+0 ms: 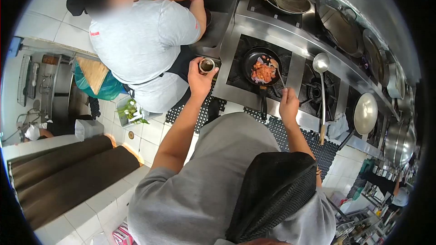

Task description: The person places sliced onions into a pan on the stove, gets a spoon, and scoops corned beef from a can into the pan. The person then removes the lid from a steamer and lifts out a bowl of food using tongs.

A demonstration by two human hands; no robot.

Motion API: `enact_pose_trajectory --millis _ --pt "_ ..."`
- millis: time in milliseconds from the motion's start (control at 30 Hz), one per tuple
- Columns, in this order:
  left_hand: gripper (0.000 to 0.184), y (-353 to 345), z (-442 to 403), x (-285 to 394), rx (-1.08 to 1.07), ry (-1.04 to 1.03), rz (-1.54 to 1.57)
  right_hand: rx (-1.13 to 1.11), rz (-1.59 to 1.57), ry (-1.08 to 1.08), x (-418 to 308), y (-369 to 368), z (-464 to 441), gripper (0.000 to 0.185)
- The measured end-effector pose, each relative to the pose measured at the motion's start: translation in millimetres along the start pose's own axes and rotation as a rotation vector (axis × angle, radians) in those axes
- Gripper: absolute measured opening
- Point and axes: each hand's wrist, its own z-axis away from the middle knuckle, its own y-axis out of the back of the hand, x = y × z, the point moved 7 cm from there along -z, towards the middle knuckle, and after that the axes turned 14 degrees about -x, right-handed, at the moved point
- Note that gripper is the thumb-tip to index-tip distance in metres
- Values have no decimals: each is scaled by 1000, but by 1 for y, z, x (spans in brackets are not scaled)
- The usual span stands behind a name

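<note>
Frying pan (pixel 248 65), round, black, chunky reddish food (pixel 263 71)

This is a kitchen: burners (pixel 315 90), frying pan (pixel 248 65), sink (pixel 225 1)

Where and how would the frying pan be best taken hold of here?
Probably by the outer part of its black handle, coming from the front of the stove, palm over the top. The handle juts from the frying pan toward that side, away from the food. The right hand holds a utensil, the left hand a small cup, so one likely needs freeing.
</note>
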Motion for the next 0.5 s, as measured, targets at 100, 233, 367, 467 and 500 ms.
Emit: enact_pose_trajectory --millis 100,233,367,467,500 --pt "60 0 3 -2 -19 -27 48 -19 64 -76 -5 2 -6 27" --pt "61 7 26 2 -99 -72 -26 -60 173 -62 14 -11 -8 27" --pt "62 28 71 -15 -148 -64 -75 -60 42 -154 5 -8 -13 29" --pt "62 49 131 -51 -99 44 -159 -126 144 -137 19 -14 -23 28" --pt "62 55 156 -66 -95 122 -91 -127 185 -100 24 -15 -26 28"
